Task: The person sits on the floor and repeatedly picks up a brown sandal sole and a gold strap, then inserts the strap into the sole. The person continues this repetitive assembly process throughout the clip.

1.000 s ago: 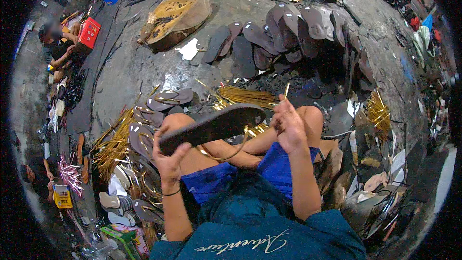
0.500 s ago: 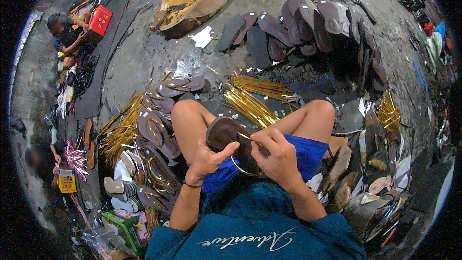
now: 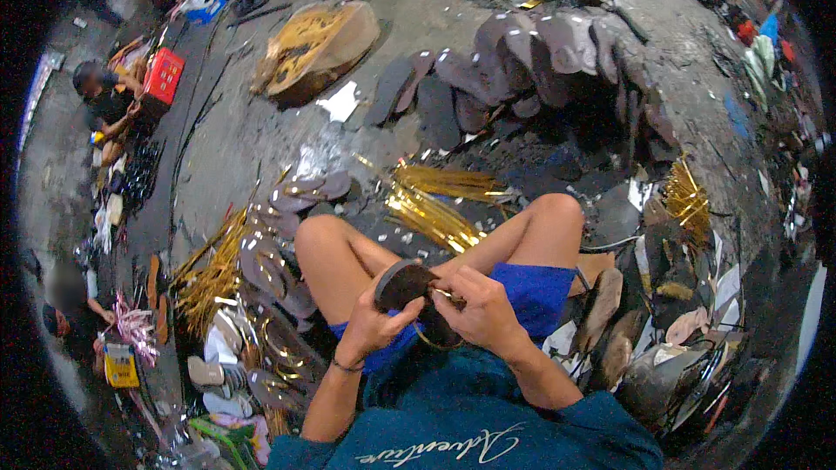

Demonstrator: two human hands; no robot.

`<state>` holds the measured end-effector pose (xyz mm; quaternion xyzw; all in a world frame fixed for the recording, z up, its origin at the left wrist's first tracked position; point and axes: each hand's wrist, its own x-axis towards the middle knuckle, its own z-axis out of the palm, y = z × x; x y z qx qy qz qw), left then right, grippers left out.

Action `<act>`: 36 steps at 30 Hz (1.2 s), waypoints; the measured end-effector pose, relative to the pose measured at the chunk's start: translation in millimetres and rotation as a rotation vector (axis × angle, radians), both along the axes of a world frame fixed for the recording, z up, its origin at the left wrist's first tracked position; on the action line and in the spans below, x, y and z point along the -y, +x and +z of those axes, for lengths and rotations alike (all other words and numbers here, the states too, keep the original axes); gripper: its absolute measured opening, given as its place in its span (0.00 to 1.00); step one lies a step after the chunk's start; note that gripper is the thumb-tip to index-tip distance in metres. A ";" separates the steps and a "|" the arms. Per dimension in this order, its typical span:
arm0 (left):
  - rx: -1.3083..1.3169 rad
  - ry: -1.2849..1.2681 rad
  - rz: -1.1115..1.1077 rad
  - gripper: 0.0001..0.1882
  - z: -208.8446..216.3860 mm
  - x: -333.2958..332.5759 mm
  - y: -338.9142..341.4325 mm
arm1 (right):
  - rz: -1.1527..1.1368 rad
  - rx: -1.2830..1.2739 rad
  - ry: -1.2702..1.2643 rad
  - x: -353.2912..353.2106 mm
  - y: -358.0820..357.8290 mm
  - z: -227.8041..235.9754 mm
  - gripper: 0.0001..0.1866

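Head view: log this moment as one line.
left hand: holds dark sandal sole | right hand: works gold strap at sole | seated on floor | gold strips ahead, sole pile beyond

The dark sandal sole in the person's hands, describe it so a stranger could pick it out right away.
Start at the seated person's blue shorts between the bent knees. Just in front, the left hand and right hand grip a dark sandal sole. Unlike the soles lying on the floor, it is lifted.
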<state>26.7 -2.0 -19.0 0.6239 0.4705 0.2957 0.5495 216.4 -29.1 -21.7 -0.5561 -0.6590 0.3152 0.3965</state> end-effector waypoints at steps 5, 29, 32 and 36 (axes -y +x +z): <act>0.058 0.125 -0.016 0.22 -6.1 3.1 -1.4 | 0.011 -0.242 -0.099 -4.6 0.3 -25.6 0.08; -0.037 -0.067 -0.307 0.28 1.8 36.1 18.2 | -0.035 -0.114 0.155 -62.1 64.3 -22.4 0.11; 0.002 -0.097 -0.251 0.30 6.8 28.6 14.1 | -0.023 -0.192 0.140 -62.1 60.1 -24.6 0.09; 0.094 -0.120 -0.095 0.31 -0.8 17.8 27.3 | -0.034 -0.267 0.099 -70.6 47.2 -46.6 0.16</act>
